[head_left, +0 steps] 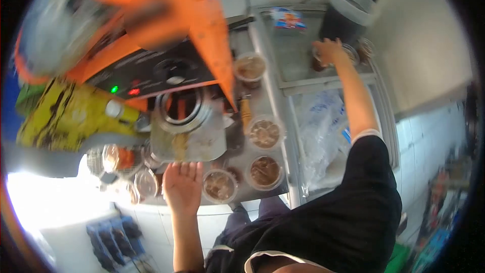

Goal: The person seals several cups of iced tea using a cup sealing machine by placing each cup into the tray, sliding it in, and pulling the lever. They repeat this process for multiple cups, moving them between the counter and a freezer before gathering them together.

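My left hand (pixel 183 187) is at the front edge of the orange cup sealing machine (pixel 197 53), fingers stretched out against the edge of its metal plate (pixel 202 144). Beside it on the right stands a clear plastic cup of brown iced drink (pixel 220 186). Reaching far to the back right, my right hand (pixel 331 51) has its fingers around the top of a plastic cup with dark drink (pixel 318 64). That cup is partly hidden by the hand. Directly behind it is a tall translucent container of dark liquid (pixel 346 12).
More filled cups stand on the metal counter, including one at the corner (pixel 265 173). Clear cups (pixel 146 182) sit left of my left hand. A glass-topped case (pixel 298 45) holds a blue-and-white packet (pixel 289 18) and crumpled plastic bags (pixel 321 136). Blue-and-black crates (pixel 115 237) are on the floor.
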`<action>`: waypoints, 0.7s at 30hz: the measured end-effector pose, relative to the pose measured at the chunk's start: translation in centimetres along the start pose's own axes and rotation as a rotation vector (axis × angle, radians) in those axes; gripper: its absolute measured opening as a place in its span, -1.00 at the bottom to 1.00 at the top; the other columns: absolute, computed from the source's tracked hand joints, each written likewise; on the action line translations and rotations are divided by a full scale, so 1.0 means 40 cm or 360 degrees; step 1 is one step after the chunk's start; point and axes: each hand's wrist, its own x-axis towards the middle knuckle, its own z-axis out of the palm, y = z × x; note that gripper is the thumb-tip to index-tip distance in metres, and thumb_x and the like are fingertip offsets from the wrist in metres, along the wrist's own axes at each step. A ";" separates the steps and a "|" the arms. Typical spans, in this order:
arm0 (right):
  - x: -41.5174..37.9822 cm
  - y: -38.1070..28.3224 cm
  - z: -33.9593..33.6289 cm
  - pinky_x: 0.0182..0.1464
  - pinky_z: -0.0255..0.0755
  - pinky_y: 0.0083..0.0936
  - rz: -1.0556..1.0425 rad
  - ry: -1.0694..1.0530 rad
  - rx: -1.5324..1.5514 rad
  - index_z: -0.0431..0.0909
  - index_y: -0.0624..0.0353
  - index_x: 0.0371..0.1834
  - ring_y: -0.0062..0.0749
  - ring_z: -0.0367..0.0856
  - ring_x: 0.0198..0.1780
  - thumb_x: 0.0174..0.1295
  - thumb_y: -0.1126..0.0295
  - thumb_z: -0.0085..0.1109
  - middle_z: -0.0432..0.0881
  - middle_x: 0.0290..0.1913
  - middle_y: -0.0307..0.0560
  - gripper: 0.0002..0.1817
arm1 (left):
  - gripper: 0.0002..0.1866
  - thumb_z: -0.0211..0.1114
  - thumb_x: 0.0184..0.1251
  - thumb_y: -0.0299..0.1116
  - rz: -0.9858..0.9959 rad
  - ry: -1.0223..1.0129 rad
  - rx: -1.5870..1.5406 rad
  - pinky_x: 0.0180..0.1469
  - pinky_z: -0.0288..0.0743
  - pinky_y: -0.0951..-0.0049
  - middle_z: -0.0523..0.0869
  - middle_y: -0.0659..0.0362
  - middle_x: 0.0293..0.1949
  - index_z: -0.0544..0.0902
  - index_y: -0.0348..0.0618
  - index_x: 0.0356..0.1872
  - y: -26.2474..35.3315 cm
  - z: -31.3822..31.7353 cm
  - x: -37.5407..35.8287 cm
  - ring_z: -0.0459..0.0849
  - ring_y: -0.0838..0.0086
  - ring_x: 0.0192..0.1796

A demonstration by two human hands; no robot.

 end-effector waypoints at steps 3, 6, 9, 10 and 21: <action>-0.086 -0.037 -0.068 0.29 0.16 0.14 0.0046 0.0132 0.0023 0.23 -0.24 0.36 0.04 0.40 0.25 -0.35 0.30 0.43 0.44 0.13 0.15 0.00 | -0.83 0.01 0.41 -0.30 0.0013 0.0256 0.0132 0.31 0.32 0.18 0.57 0.13 -0.06 0.49 -0.15 -0.15 -0.015 0.050 -0.004 0.52 0.32 0.03; -0.230 -0.085 -0.168 0.18 0.37 -0.09 -0.0168 0.0275 0.0270 0.32 -0.18 0.31 0.05 0.44 0.19 -0.35 0.28 0.38 0.46 0.04 0.17 -0.07 | -0.82 -0.01 0.42 -0.28 -0.0004 0.0262 0.0169 0.31 0.32 0.18 0.56 0.13 -0.03 0.48 -0.15 -0.15 -0.017 0.047 -0.022 0.52 0.33 0.06; -0.439 -0.183 -0.342 0.02 0.50 -0.25 -0.0229 0.0192 0.0479 0.39 -0.12 0.26 0.08 0.51 0.09 -0.33 0.26 0.33 0.46 0.04 0.19 -0.15 | -0.81 -0.03 0.42 -0.29 -0.0060 0.0202 0.0169 0.31 0.33 0.18 0.56 0.13 -0.02 0.47 -0.15 -0.16 -0.007 0.026 -0.038 0.51 0.33 0.10; -0.489 -0.205 -0.373 0.00 0.49 -0.24 -0.0348 0.0284 0.0472 0.39 -0.10 0.25 0.06 0.53 0.04 -0.34 0.26 0.33 0.48 0.00 0.17 -0.15 | -0.81 -0.04 0.43 -0.29 -0.0084 0.0167 0.0170 0.31 0.33 0.19 0.56 0.13 -0.02 0.47 -0.15 -0.16 -0.003 0.017 -0.040 0.51 0.32 0.11; -0.744 -0.655 -0.564 -0.06 0.49 -0.22 -0.1078 0.0475 0.0387 0.40 0.03 0.22 0.05 0.59 -0.08 -0.31 0.16 0.35 0.55 -0.13 0.17 -0.17 | -0.91 -0.01 0.39 -0.42 -0.0303 -0.0079 0.0014 0.41 0.23 0.16 0.54 0.04 -0.07 0.40 -0.19 -0.20 0.011 -0.067 -0.083 0.49 0.22 0.16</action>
